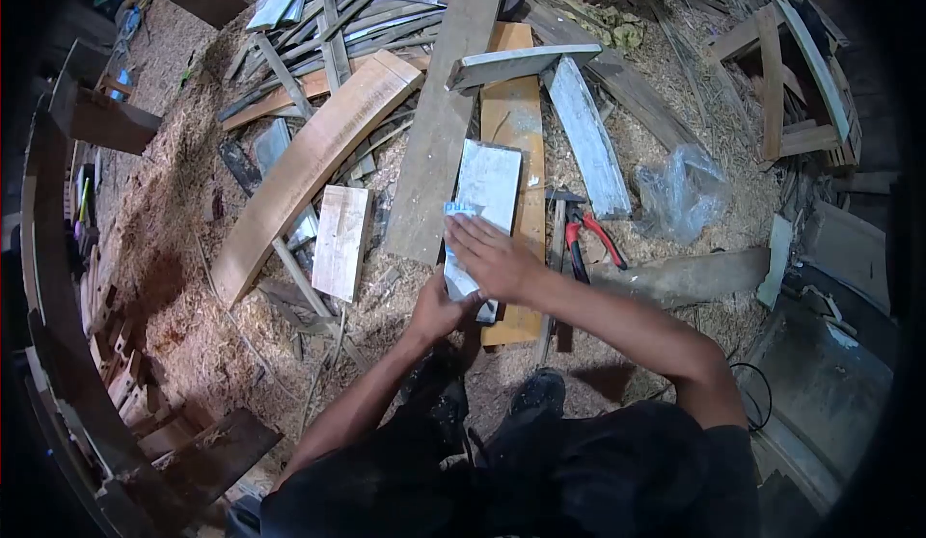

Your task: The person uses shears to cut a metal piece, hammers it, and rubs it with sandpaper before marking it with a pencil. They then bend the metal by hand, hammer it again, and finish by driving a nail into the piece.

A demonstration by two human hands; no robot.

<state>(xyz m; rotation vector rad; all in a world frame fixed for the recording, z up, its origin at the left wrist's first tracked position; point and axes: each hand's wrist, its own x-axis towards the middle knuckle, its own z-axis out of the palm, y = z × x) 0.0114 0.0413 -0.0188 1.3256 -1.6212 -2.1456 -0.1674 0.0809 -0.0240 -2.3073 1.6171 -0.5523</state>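
Note:
My right hand (497, 258) lies palm down with its fingers stretched out over a pale piece with blue lettering (461, 208), perhaps paper or a sheet; its kind is partly hidden. Below it, my left hand (440, 308) is closed around the near left edge of the white-faced piece (461, 282), its thumb pointing up along the side. Just beyond my hands a whitish board (489, 181) rests on a long orange-brown plank (526, 133). To the right of my right hand are a hammer (558, 248) and red-handled pliers (588, 244).
A curved wooden piece (309, 176) and a short pale block (340, 242) lie to the left. A long grey plank (449, 104) runs away from me. Two whitish boards (586, 137) meet at an angle at the back right. Crumpled clear plastic (685, 195) sits on the wood shavings.

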